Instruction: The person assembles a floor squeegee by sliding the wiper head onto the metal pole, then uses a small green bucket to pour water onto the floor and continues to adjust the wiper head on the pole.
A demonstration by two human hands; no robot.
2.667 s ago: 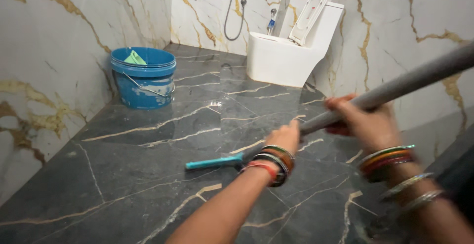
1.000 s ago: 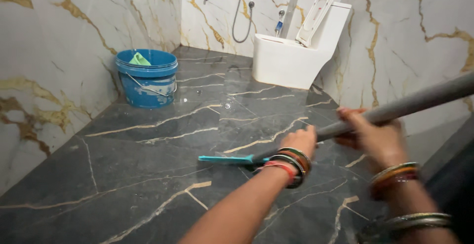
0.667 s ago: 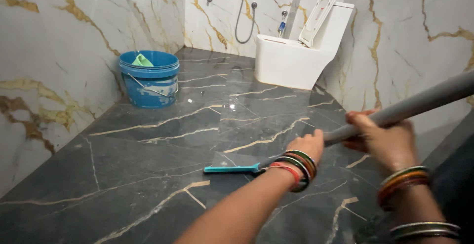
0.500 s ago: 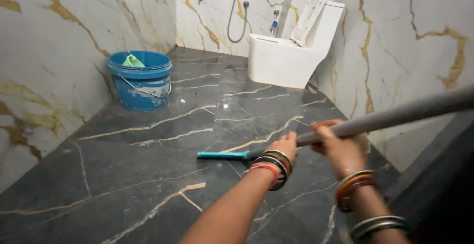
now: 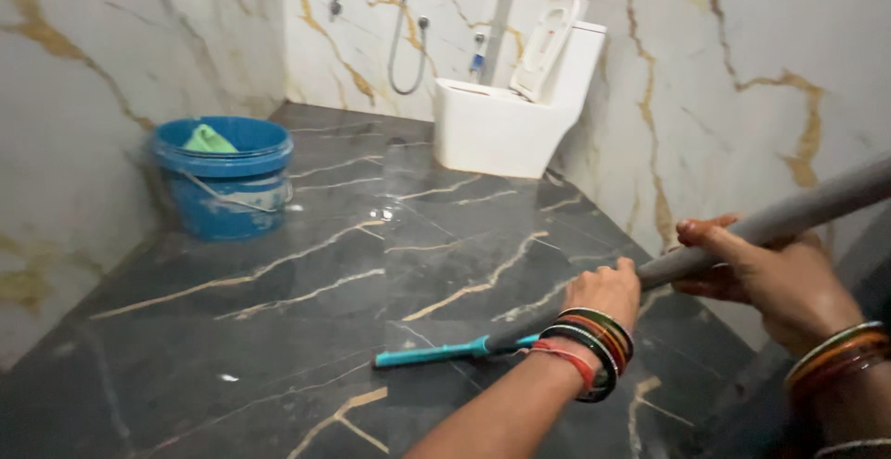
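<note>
Both my hands grip the long grey handle [image 5: 798, 216] of a floor wiper. My left hand [image 5: 605, 292], bangles at its wrist, holds the handle low down. My right hand [image 5: 761, 269] holds it higher, at the right edge of the view. The wiper's teal blade [image 5: 436, 353] lies flat on the wet dark marble floor [image 5: 278, 310], just left of my left hand.
A blue bucket [image 5: 225, 181] with a green cloth inside stands by the left wall. A white toilet [image 5: 506, 116] with its seat raised sits in the far corner, a hand-spray hose [image 5: 399, 41] on the wall beside it. Marble walls close in left and right.
The wiper blade has been drawn back toward me across the floor. The view has swung right, so bucket and toilet sit further left in frame. Both hands keep their hold.
</note>
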